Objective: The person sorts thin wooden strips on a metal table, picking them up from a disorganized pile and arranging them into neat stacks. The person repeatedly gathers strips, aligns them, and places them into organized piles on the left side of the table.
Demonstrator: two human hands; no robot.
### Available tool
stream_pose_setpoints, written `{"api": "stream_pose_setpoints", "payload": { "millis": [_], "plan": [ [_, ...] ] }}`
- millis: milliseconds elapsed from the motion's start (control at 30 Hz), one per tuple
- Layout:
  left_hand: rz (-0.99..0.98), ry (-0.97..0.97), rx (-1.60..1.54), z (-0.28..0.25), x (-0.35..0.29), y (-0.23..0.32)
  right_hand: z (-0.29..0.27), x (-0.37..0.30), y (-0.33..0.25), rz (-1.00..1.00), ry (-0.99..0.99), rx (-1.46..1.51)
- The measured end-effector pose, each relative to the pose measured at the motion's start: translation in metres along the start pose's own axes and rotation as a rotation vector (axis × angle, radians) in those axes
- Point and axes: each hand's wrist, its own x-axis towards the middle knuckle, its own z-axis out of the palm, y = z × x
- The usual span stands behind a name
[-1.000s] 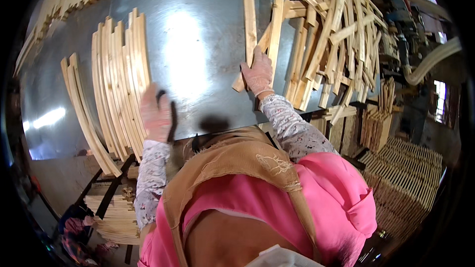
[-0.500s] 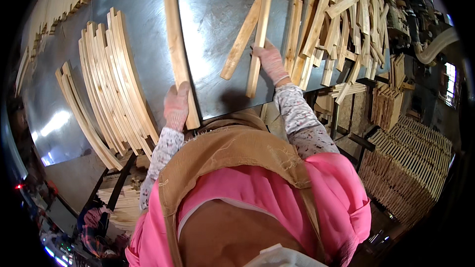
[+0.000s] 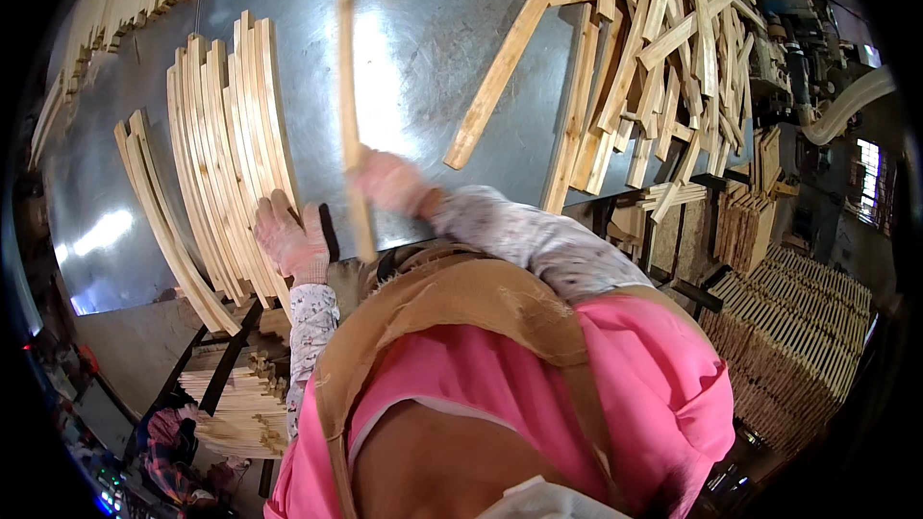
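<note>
The right hand (image 3: 389,181) is closed around one loose stick (image 3: 347,77), though blur hides the exact finger placement; the left hand (image 3: 291,238) grips nothing, its fingers spread and its palm down at the near right end of a row of sticks (image 3: 245,125).

To handle this well, the left palm is best kept flat and light, steadying the row without pushing it askew; the right grip is best kept firm, with the loose stick running in line with the row and its near end clear of the left thumb.

The loose stick lies between the row on the left and a jumbled pile (image 3: 630,67) on the right, over the metal table (image 3: 423,58); the grip sits nearer than its middle, so the longer part reaches far and may swing, while the shorter part points near, toward the brown apron (image 3: 452,298); whether it touches the table I cannot tell; a slanted stick (image 3: 503,70) lies farther right, apart from both hands.
</note>
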Motion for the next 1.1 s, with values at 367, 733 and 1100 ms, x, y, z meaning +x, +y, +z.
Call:
{"api": "stream_pose_setpoints", "payload": {
  "millis": [367, 733, 1100],
  "plan": [
    [0.026, -0.1, -0.359, -0.003, 0.004, -0.007, -0.118, -0.046, 0.016, 0.404, 0.568, -0.379],
    [-0.318, -1.301, -1.392, 0.072, 0.038, 0.18, -0.126, -0.051, 0.092, 0.255, 0.619, 1.364],
    [0.47, -0.169, -0.044, -0.03, 0.066, 0.124, -0.334, -0.051, 0.066, -0.399, 0.721, -1.089]
  ]
}}
